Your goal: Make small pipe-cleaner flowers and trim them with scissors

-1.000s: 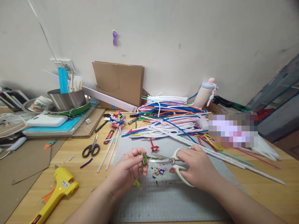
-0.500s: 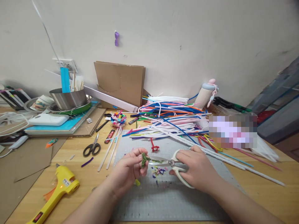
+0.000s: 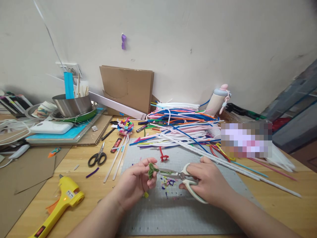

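Between the thumb and fingers of my left hand [image 3: 138, 178] is a green pipe cleaner [image 3: 152, 170], bent into small leaf-like loops, with a tail running right. My right hand [image 3: 208, 180] grips white-handled scissors [image 3: 190, 182] whose blades point left along that green tail, close to my left fingertips. Whether the blades touch the stem I cannot tell. Below the blades, tiny coloured clippings [image 3: 168, 182] lie on the grey cutting mat [image 3: 178, 215]. A red pipe-cleaner flower [image 3: 164, 158] rests on the mat just beyond the scissors.
Many pipe cleaners [image 3: 183, 132] lie piled at the back. On the left are a yellow glue gun [image 3: 68, 195], black-handled scissors [image 3: 97, 158] and glue sticks [image 3: 114, 163]. A bottle [image 3: 218, 100] leans by the wall, near a steel bowl [image 3: 73, 105] and cardboard [image 3: 127, 87].
The green pipe cleaner has turned slightly in my left fingers, its loops now facing me more. The scissors' handles have come closer together and the blades look more closed.
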A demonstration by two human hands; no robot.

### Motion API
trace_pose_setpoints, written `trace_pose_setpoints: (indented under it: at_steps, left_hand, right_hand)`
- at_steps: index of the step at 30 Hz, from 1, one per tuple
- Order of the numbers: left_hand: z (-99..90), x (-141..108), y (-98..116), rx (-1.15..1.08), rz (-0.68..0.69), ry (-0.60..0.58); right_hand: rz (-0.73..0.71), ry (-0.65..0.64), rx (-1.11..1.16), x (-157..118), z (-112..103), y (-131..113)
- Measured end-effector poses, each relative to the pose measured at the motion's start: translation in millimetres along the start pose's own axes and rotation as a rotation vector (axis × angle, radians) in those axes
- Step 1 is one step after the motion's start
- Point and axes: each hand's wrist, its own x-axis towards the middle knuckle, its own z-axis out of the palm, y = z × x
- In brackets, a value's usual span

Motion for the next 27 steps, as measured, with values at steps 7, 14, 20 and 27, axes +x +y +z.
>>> trace_pose_setpoints:
  at_steps: [7,14,20,27]
  left_hand:
    - [0.9,-0.7,0.2,-0.003,-0.001,0.021]
    - [1.8,-0.1,1.8,-0.007,0.01,0.033]
    - [1.4,-0.1,1.8,0.035,0.03,0.042]
    - [2.2,-1.2,3.1,0.097,0.112,0.083]
  right_hand:
    - [-0.015,0.014,-0.006,-0.7,1.6,0.6]
    - [-0.018,0.015,-0.024,-0.7,2.3,0.0]
    - [0.01,-0.042,-0.04,0.1,1.9,-2.3]
    - [0.142,-0.247,-0.017,4.3,-23.6,19.8]
